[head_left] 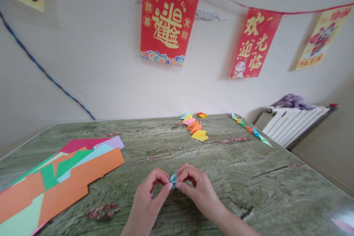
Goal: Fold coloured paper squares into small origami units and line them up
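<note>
Head view, blue folded paper (173,179) between left hand (151,195) and right hand (198,188), both pinching it.

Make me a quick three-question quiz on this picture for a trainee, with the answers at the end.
1. What colour is the small paper piece held between the left hand and the right hand?
2. True or false: the loose paper sheets lie to the right of the paper piece.
3. What lies on the radiator: (a) a red banner, (b) a purple cloth, (c) a yellow folded paper?

Key: 1. Light blue. 2. False; they lie to its left. 3. b.
</note>
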Demonstrator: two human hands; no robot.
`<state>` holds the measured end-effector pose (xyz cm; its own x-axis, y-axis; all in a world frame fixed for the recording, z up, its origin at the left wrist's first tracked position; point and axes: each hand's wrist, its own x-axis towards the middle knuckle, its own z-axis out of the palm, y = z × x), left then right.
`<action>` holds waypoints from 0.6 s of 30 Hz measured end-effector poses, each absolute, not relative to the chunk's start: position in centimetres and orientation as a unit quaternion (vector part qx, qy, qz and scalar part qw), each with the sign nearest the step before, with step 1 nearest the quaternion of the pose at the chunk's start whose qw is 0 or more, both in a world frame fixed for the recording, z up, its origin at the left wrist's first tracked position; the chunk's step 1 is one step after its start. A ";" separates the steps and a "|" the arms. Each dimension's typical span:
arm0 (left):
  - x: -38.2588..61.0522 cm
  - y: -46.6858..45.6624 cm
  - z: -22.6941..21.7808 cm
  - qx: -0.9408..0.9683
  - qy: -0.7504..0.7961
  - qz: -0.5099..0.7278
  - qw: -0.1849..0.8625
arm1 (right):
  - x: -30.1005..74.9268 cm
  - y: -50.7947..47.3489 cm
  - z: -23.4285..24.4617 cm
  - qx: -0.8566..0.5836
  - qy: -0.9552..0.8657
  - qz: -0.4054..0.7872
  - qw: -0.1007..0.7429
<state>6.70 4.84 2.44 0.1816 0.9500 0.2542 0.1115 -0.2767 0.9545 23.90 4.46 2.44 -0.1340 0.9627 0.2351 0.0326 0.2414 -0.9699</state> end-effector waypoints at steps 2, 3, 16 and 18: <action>6.9 4.9 2.3 0.607 0.432 0.490 0.453 | 23.7 4.5 2.1 -0.414 -0.563 0.493 0.518; 7.0 4.9 2.2 0.595 0.436 0.491 0.463 | 23.6 4.6 1.9 -0.413 -0.541 0.514 0.523; 6.9 5.1 2.5 0.524 0.431 0.481 0.556 | 23.2 4.8 1.7 -0.373 -0.461 0.606 0.530; 6.9 5.0 2.3 0.526 0.440 0.488 0.541 | 23.3 4.8 1.6 -0.379 -0.474 0.611 0.508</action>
